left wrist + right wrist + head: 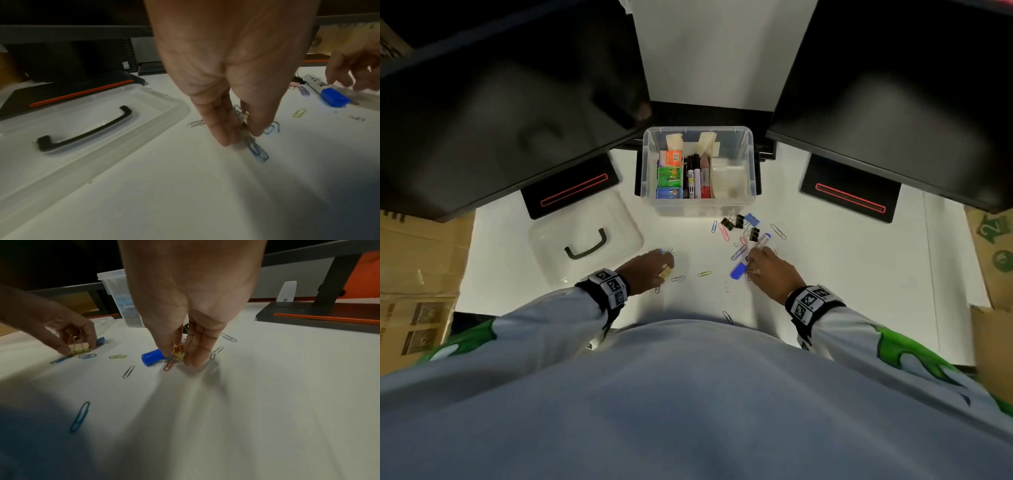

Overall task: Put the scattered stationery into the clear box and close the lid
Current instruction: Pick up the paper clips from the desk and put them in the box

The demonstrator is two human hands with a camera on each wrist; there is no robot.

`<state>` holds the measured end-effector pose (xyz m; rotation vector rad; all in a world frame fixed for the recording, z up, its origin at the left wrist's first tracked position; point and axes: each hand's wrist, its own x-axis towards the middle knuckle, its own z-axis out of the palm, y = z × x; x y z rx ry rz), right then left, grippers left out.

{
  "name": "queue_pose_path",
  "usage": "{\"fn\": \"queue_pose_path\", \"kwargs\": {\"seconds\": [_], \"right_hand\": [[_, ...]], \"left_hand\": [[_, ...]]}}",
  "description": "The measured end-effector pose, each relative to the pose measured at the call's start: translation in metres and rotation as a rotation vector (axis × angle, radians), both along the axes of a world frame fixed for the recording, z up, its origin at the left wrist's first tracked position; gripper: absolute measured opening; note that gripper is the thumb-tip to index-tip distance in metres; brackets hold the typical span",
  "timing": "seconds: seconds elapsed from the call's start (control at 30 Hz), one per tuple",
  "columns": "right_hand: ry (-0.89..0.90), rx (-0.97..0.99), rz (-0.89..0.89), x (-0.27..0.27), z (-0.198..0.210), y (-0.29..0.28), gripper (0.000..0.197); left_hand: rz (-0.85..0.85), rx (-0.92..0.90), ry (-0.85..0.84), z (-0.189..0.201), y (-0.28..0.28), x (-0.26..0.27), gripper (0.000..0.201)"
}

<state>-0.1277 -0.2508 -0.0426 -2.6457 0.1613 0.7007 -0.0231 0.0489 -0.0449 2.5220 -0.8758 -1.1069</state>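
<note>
The clear box (748, 161) stands open at the back of the white table and holds small cartons and markers. Its lid (551, 246) with a black handle lies front left. My left hand (242, 136) pinches a beige binder clip (245, 123) on the table, a blue paper clip (257, 151) at its fingertips. My right hand (180, 358) pinches a small orange and yellow clip (178, 352) among paper clips, beside a blue cap-like piece (153, 358). A white marker (763, 241) lies just beyond the right hand. Black binder clips (734, 222) and several paper clips lie scattered in front of the box.
Two black monitors overhang the table's back, their stands (571, 192) (849, 195) flanking the box. Cardboard boxes (417, 267) sit off the left edge and others (993, 246) off the right. A blue paper clip (80, 417) lies near my body at the front edge.
</note>
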Motion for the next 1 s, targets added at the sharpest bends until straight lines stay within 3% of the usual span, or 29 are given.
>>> {"fn": "queue_pose_path", "kwargs": {"seconds": [0.17,0.33,0.47,0.53,0.67,0.8,1.0], "right_hand": [[0.001,0.128,-0.042,0.005,-0.002,0.009,0.033],[-0.107,0.054,-0.106,0.009,-0.001,0.000,0.022],[-0.150,0.013,-0.090,0.009,-0.007,-0.002,0.036],[-0.177,-0.013,-0.066,0.013,-0.010,0.002,0.044],[-0.196,-0.097,0.034,0.027,-0.013,0.011,0.032],[-0.238,-0.140,0.129,0.041,-0.007,0.013,0.022],[-0.242,0.231,0.260,0.063,0.052,0.037,0.017]], "left_hand": [[0.091,-0.062,-0.009,0.011,-0.018,0.010,0.032],[0.236,-0.128,-0.079,0.028,-0.002,0.033,0.030],[0.295,-0.054,-0.053,0.034,0.002,0.043,0.022],[0.298,-0.017,-0.067,0.030,0.001,0.046,0.020],[0.261,0.076,-0.083,0.016,-0.005,0.044,0.015],[0.221,0.119,-0.129,0.002,-0.010,0.038,0.033],[0.204,0.107,-0.109,-0.004,-0.018,0.044,0.022]]}}
